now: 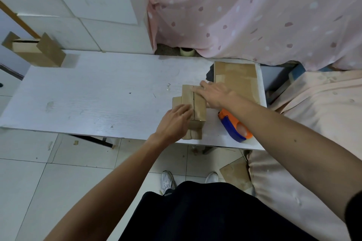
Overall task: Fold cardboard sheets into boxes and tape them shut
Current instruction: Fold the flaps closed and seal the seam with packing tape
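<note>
A small cardboard box (pixel 198 106) stands near the front edge of the white table (pixel 98 94), and both hands lie flat on its top. The left hand (pixel 173 121) presses with straight fingers (pixel 184 108) held close together; their tips stop just short of the dark seam where the two top flaps meet. The right hand (pixel 216 95) comes in from the other side with its fingers (pixel 198 89) also stretched out and slightly spread, resting on the far end of the flaps, the longest tip about touching the seam. Neither hand curls round anything.

Below the left palm a lower flap juts toward the table edge — it looks unfolded, though the hand hides part of it. Just under the right wrist lies an orange and blue tape dispenser (pixel 233 127), apart from the box. Beyond the right fingertips sits a stack of flat cardboard sheets (pixel 235 78). Well away from the left fingers, at the far left corner, stands an open box (pixel 39 53).
</note>
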